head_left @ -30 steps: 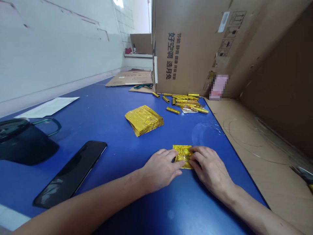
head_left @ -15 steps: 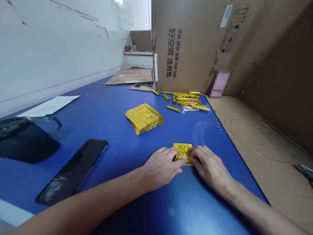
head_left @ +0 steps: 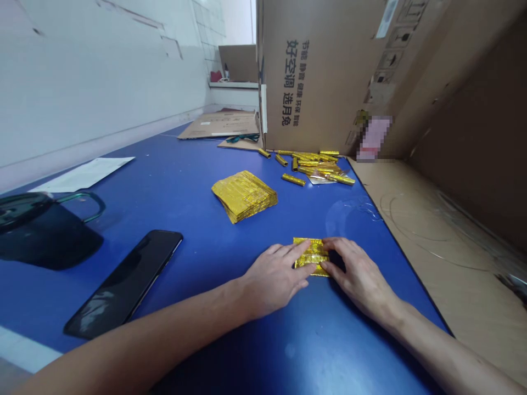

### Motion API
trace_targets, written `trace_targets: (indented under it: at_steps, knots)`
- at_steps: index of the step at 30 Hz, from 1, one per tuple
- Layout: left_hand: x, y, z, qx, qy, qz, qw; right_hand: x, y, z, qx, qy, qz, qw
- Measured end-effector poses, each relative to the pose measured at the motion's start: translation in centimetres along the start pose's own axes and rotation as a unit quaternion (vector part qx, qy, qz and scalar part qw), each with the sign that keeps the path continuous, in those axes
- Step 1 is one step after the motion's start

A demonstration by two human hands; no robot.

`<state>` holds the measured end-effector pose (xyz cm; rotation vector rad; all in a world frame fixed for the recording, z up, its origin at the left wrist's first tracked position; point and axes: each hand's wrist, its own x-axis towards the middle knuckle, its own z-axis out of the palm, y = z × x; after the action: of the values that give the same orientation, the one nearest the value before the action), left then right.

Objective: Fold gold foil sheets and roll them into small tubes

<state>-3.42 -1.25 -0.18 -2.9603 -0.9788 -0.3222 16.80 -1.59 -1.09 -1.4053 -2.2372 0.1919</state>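
Observation:
A small sheet of shiny gold foil paper [head_left: 313,258] lies on the blue table in front of me, with a crease or raised fold across its middle. On its left part rest the outstretched, spread fingers of my left hand [head_left: 275,274], pressing from above. My right hand [head_left: 356,269] curves over the sheet's right end, forefinger at the far corner and thumb at the near part, the paper between them. Beyond the hands sits a stack of gold foil sheets [head_left: 245,195]. Rolled gold foil tubes [head_left: 293,179] lie scattered farther back, several in a heap.
At the left are a black phone [head_left: 123,282], a dark lidded mug [head_left: 45,233] and a white paper [head_left: 88,174]. A large cardboard box [head_left: 325,77] stands behind the tubes, and cardboard [head_left: 415,219] borders the table's right edge. Flattened cardboard [head_left: 218,124] lies at the back.
The right forefinger and thumb have spread farther apart along the sheet's right end. The left forefinger has shifted onto the foil. The camera view has moved slightly.

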Motion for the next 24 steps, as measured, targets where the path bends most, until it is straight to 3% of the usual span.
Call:
trace_targets:
  at_steps: [19,24]
  knots:
    - [-0.17,-0.05,0.27,0.012,0.002,0.001,1.000,-0.04,0.12,0.09,-0.081,-0.034,0.005,0.996]
    - [-0.65,0.74,-0.19,0.022,-0.016,0.034,0.999,0.00,-0.16,-0.10,-0.090,-0.040,0.005,0.995]
